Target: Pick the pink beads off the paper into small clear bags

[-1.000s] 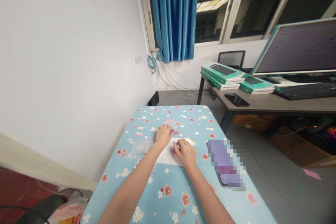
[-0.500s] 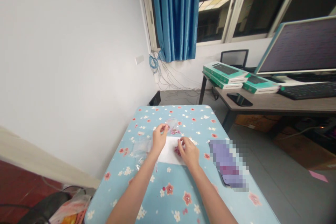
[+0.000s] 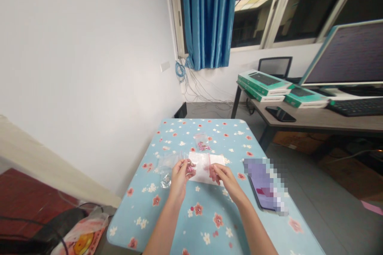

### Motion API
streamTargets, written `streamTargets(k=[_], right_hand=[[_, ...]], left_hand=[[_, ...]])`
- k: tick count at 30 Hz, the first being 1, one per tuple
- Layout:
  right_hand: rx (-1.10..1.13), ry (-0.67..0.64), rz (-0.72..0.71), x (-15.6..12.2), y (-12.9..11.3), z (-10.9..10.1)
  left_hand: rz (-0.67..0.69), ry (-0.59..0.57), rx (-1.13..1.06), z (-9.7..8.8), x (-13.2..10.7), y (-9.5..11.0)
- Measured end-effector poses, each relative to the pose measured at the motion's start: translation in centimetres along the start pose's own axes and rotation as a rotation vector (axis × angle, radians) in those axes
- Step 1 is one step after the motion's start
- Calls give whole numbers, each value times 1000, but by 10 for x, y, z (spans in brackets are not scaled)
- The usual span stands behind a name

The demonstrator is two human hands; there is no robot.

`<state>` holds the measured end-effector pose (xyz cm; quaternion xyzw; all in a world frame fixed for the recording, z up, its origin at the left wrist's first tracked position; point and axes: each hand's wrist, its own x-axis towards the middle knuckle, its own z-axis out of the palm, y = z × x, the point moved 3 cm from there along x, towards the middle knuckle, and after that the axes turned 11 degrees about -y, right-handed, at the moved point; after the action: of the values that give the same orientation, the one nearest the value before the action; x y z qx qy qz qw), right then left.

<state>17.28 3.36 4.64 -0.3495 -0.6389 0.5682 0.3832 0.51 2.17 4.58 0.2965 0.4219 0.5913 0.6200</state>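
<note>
A small clear zip bag (image 3: 201, 162) with a pinkish-red seal strip stretches between my hands, over a white sheet of paper (image 3: 194, 177). At its left end, my left hand (image 3: 180, 173) is closed on the bag, next to small pink pieces (image 3: 190, 168) that look like beads. My right hand (image 3: 224, 174) pinches the bag near the strip; some reddish bits show below those fingertips. Just beyond the paper lies another clear zip bag (image 3: 201, 138) with pink pieces in it. Empty-looking clear plastic bags (image 3: 168, 162) rest left of my left hand.
A flowered blue tablecloth (image 3: 167, 223) covers the table. On its right lies a phone (image 3: 263, 187), partly pixelated. A white wall (image 3: 89, 67) borders the left side. The desk at right holds keyboard boxes (image 3: 263, 81), a dark phone (image 3: 280, 114) and a monitor (image 3: 350, 53).
My left hand has drawn back towards me from beside the far bag. My right hand has moved from the reddish pieces on the paper to the zip bag's edge. The view has shifted slightly.
</note>
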Motion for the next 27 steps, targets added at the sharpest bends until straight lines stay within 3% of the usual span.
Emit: streamTargets(k=[11, 15, 18, 23, 27], right_hand=[[139, -2, 79, -1, 10, 3], [190, 3, 78, 0, 12, 4], [178, 3, 59, 0, 11, 5], [71, -71, 27, -1, 10, 9], [-11, -129, -9, -3, 10, 11]], left_hand=[[52, -25, 262, -12, 8, -10], [248, 51, 565, -11, 3, -5], [367, 98, 843, -1, -8, 4], [124, -279, 883, 24, -16, -1], [80, -402, 832, 29, -16, -4]])
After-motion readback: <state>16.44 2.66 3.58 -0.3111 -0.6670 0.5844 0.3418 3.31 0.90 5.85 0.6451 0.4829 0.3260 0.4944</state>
